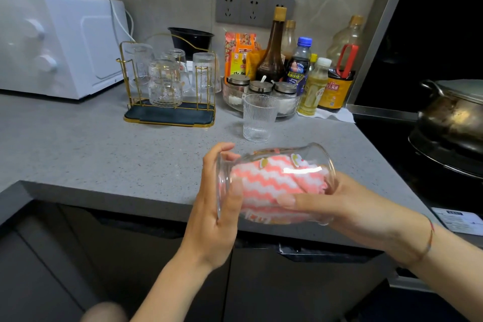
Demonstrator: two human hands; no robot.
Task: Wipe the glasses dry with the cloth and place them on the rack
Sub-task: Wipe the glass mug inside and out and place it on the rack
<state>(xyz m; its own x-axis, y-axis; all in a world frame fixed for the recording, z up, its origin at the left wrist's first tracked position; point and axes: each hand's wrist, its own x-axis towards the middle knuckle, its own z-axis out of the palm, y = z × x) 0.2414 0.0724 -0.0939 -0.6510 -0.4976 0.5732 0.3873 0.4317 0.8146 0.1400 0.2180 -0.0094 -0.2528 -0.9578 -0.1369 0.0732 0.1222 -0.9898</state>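
Being wiped over counter (pixel 104 154) edge: glass (pixel 313 155) gripped by left hand (pixel 217 206), cloth (pixel 261 180) held inside by right hand (pixel 347 204). Four glasses (pixel 164 83) on rack (pixel 170 115); ribbed glass (pixel 258 117) left.

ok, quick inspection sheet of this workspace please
Surface: grey speckled counter.
Job's things: held glass lies on its side with the pink-white cloth stuffed inside; ribbed glass stands upright on the counter; rack holds four inverted glasses.
Clutter: bottles, spice jars, snack bags, black bowl, all along the wall.
Grippers: left hand grips the held glass's left end; right hand grips its right end.
Cables: white cable runs behind the microwave.
Surroundings: wall sockets; pot at right.
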